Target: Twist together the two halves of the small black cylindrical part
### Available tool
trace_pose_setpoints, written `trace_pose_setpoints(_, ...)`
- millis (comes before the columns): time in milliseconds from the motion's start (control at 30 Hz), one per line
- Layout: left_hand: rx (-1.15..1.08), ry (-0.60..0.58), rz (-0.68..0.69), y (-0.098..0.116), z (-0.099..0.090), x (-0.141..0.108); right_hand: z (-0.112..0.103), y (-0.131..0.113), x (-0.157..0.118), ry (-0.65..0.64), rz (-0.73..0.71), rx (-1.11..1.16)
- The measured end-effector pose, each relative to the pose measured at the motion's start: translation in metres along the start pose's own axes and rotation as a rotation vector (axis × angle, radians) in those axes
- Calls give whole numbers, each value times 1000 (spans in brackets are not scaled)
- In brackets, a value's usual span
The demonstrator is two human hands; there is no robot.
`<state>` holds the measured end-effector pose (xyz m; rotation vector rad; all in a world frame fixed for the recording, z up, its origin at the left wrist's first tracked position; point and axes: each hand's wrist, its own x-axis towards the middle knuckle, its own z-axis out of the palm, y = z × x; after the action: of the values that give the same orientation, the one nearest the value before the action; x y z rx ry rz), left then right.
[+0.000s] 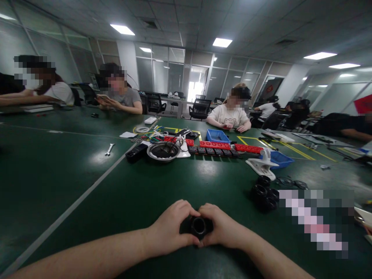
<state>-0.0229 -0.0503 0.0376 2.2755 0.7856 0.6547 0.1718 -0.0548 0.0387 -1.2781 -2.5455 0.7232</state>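
A black round part point(198, 227) with a hollow centre is held between both hands, low in the middle of the head view. My left hand point(171, 228) closes on its left side, thumb below and fingers above. My right hand point(219, 226) grips the same part from the right, its fingertips close to those of the left. Several similar black round parts point(266, 193) stand grouped on the green table point(122, 205), to the right and farther off.
A metal bowl point(163, 151), a black power strip point(136, 152), red strips point(215, 145), blue trays point(217, 135) and a white clamp stand point(263, 164) lie across the middle. A wrench point(109, 149) is at left, glasses point(290, 182) at right. People sit beyond.
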Motion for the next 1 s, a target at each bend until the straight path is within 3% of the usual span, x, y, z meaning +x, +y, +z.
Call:
trace_pose_setpoints(167, 22, 59, -178, 8, 9, -1, 18, -9, -1, 154, 159, -171)
trace_pose_setpoints(333, -38, 63, -177, 4, 7, -1, 23, -19, -3, 244, 227, -328)
trace_pose_setpoints(467, -75, -6, -98, -4, 3, -3, 12, -11, -6, 198, 43, -183)
trace_pose_setpoints(633, -70, -121, 33, -12, -4, -2, -5, 7, -7, -16, -128, 72)
trace_pose_setpoints(867, 5, -203, 106, -7, -16, 9, -10, 5, -6, -34, -113, 86)
trace_pose_setpoints(1000, 106, -171, 115, 1, -16, 15, -10, 4, -8, 31, -2, -32)
